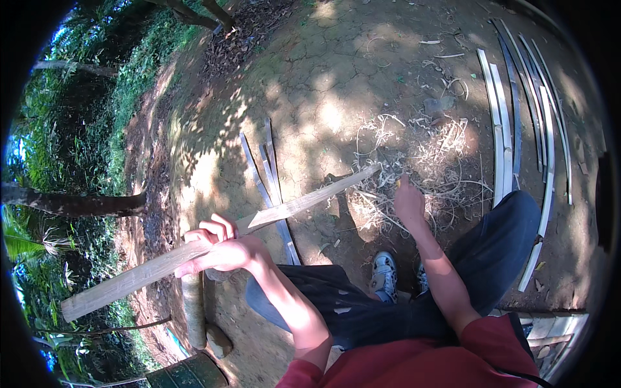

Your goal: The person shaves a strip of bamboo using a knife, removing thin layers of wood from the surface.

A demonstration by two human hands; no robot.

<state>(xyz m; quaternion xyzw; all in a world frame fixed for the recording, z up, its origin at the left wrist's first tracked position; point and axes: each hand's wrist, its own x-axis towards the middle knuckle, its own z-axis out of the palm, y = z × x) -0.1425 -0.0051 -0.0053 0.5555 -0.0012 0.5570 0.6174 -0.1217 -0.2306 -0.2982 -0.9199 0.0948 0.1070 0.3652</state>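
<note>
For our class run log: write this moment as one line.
left hand: grips bamboo slat | right hand: reaching into shavings | cut strips: on ground

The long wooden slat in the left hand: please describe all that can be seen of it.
The long wooden slat is flat, pale grey-brown, looking like split bamboo or wood. It runs slanted from lower left to upper right, its far end near the heap of shavings. The left hand grips it around the middle. A split or overlapping sliver shows just past the hand. The right hand does not touch it.
</note>
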